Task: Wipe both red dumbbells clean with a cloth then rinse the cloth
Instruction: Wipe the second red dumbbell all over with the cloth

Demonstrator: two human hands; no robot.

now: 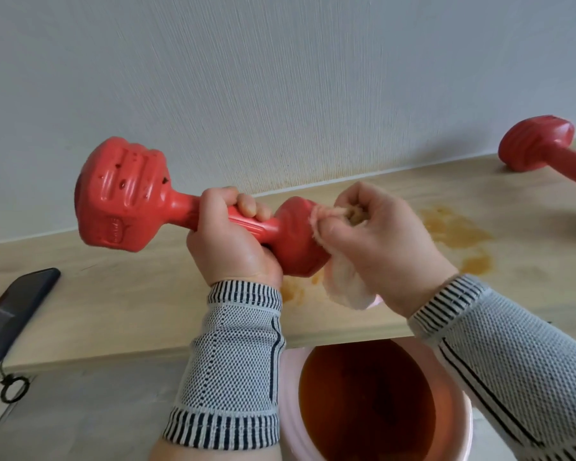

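Left grip wrapped round red plastic dumbbell handle; right grip pinching pale fluffy cloth against dumbbell end.

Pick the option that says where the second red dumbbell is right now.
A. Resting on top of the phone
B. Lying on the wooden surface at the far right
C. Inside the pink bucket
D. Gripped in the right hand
B: the second dumbbell lies on the wooden surface at the far right, untouched, while the left hand grips the handle of the other dumbbell and the right hand presses the cloth to its end.
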